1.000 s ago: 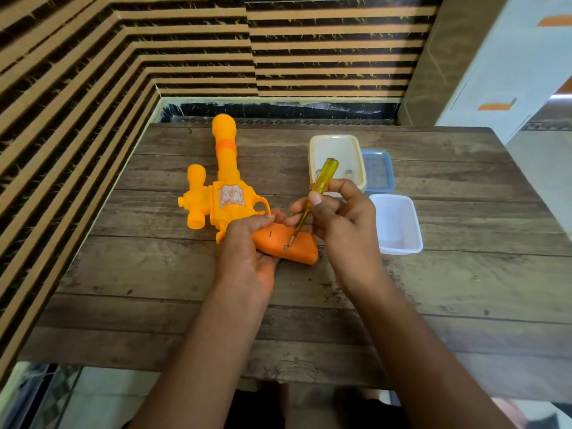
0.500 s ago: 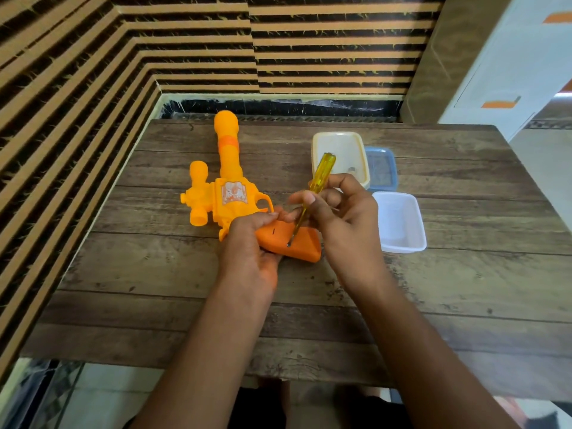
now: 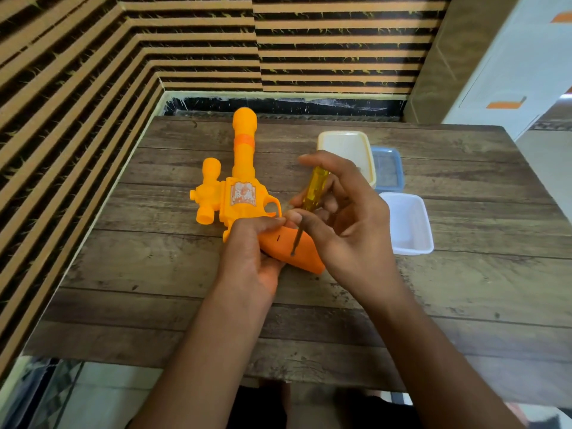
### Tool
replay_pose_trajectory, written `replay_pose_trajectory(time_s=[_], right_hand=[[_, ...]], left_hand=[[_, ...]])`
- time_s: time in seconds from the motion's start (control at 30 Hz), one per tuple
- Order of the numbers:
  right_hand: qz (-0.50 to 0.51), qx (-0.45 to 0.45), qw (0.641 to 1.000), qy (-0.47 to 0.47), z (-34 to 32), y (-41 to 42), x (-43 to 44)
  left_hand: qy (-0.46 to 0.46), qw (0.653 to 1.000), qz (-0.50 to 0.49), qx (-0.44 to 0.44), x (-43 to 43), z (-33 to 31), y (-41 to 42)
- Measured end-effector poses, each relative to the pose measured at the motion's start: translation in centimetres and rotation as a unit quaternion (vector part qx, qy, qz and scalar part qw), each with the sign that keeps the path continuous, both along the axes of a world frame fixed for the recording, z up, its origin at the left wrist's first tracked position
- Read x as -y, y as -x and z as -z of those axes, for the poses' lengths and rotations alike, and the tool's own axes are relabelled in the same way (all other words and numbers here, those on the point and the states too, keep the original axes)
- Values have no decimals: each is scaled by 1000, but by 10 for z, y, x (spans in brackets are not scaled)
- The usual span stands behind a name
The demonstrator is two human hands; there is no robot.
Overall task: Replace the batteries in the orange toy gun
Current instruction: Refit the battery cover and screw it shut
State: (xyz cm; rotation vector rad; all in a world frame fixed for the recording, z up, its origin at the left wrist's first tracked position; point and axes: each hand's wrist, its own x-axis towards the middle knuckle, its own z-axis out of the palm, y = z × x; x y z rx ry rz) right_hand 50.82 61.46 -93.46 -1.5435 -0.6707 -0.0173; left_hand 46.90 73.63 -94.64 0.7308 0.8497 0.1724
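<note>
The orange toy gun point(image 3: 240, 193) lies flat on the wooden table point(image 3: 464, 289), barrel pointing away from me. My left hand point(image 3: 247, 255) grips its darker orange handle point(image 3: 305, 257) from the left side. My right hand point(image 3: 346, 218) pinches a screwdriver point(image 3: 311, 196) with a clear yellow handle between thumb and fingers. The metal tip stands on the handle's upper face, near a small dark slot. No batteries can be seen.
Three small plastic tubs sit to the right of the gun: a cream one point(image 3: 346, 150) at the back, a blue one point(image 3: 388, 170) beside it, and a white one point(image 3: 408, 224) nearest. A striped wall borders the table's left and far sides.
My right hand's fingers have shifted around the screwdriver handle, the index finger now stretched out above it. The screwdriver tip stays on the same spot of the gun handle. My left hand keeps its grip.
</note>
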Motion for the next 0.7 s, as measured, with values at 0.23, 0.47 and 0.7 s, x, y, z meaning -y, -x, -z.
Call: replay_pose_trajectory(time_s=[0.23,0.47,0.7], right_hand=[[-5,-46,997,-69,-2,-6,7],[27,68,997,-10,-4,-5,6],[-26,76,997,12,-10,0,9]], left_hand=[[-9,1000,4,-17,-3,-4,0],[-17,1000,8,-10,-2,-6,3],[-22,999,12,25,1,-7,3]])
